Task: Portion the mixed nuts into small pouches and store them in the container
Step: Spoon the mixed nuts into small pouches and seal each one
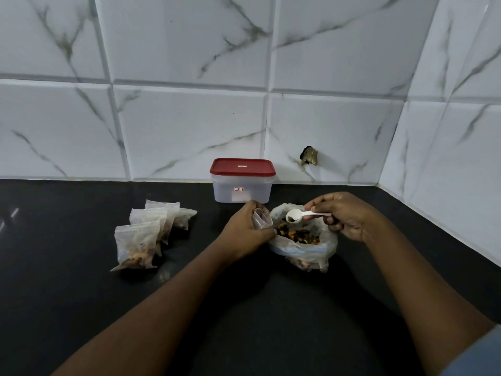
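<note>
**Hidden or unclear**
- Container [242, 191]: centre of the frame, on the counter [81, 308] against the tiled wall [189, 118]. Red lid [242, 166] is on. The walls are cloudy and the contents cannot be made out.
- Filled pouches [141, 240]: a heap at left of centre, well apart from the hands. They overlap, so an exact count is uncertain. Brown nuts show through the nearest one.
- Pouch [260, 219]: only its open mouth and upper part show, and the rest is behind the left hand. Whether anything is inside cannot be told.
- Bag [303, 252]: right of centre, rim rolled down, with mixed nuts [298, 236] showing inside. Its near side is crumpled and blurred.
- Spoon [294, 214]: small and white. Something dark sits in the bowl, too small to identify, and the handle end is buried in the right fingers.
- Sleeve [477, 356]: blue, cut off at the lower right corner.
- Dark broken patch [309, 156] in a tile, right of the container.

**Hands**
- Left hand [244, 229]: forearm enters from the lower left. Back of the hand faces the camera, with the fingers wrapped round the pouch, touching the bag's left rim.
- Right hand [341, 215]: forearm enters from the lower right. Fingers are curled and pinch the spoon handle, with the bowl held over the bag just beside the pouch mouth.
</note>
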The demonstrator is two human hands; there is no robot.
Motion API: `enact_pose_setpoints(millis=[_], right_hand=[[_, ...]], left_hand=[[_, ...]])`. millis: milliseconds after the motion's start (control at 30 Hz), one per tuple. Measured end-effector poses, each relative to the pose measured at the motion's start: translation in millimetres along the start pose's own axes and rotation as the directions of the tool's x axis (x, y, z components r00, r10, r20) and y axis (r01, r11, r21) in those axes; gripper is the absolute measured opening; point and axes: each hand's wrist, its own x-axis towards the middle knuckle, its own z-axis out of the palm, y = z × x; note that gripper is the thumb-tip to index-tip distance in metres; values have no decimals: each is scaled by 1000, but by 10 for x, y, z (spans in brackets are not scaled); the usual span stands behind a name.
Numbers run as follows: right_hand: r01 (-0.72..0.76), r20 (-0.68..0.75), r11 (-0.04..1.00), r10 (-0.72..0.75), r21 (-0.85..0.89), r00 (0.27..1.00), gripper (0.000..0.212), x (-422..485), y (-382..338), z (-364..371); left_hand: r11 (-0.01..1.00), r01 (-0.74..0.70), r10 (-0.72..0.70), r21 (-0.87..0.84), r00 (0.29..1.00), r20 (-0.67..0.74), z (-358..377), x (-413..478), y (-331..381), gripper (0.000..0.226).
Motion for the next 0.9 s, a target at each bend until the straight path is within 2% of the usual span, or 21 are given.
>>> enact_pose_setpoints(millis=[167, 233, 300, 367, 433, 567, 667, 767, 900], right_hand=[[146, 163, 982, -164, 117, 973, 17, -91, -102, 130], [266, 224, 963, -252, -36, 942, 19, -151, -123, 234], [403, 306, 879, -323, -255, 896, 19, -208, -138, 347], [475, 367, 814, -351, -335, 861, 21, -232, -146, 405], [492, 348, 799, -378, -346, 858, 22, -254, -169, 396], [468, 170, 826, -437, -314, 883, 21, -230, -201, 251], [420, 86, 782, -432, -461, 898, 21, -158, -168, 139], [364, 102, 654, -403, -663, 910, 22, -98, -87, 153], [361, 188, 562, -342, -744, 921, 20, -48, 19, 266]], left_hand=[[1000, -9, 9, -25, 1000, -2, 1, -4, -16, 47], [999, -15, 15, -34, 1000, -5, 9, -2, -27, 44], [999, -19, 19, -31, 1000, -18, 21, 4, -38, 41], [999, -27, 26, -27, 999, -33, 30, 10, -47, 39], [999, -31, 31, -25, 999, -29, 31, 7, -43, 39], [999, -21, 21, -31, 1000, -23, 18, -10, -25, 43], [1000, -10, 10, -14, 1000, -21, 10, -11, -8, 43], [1000, -1, 1, -2, 1000, -10, 7, -7, 4, 45], [1000, -1, 1, -15, 1000, -5, 2, -17, 12, 46]])
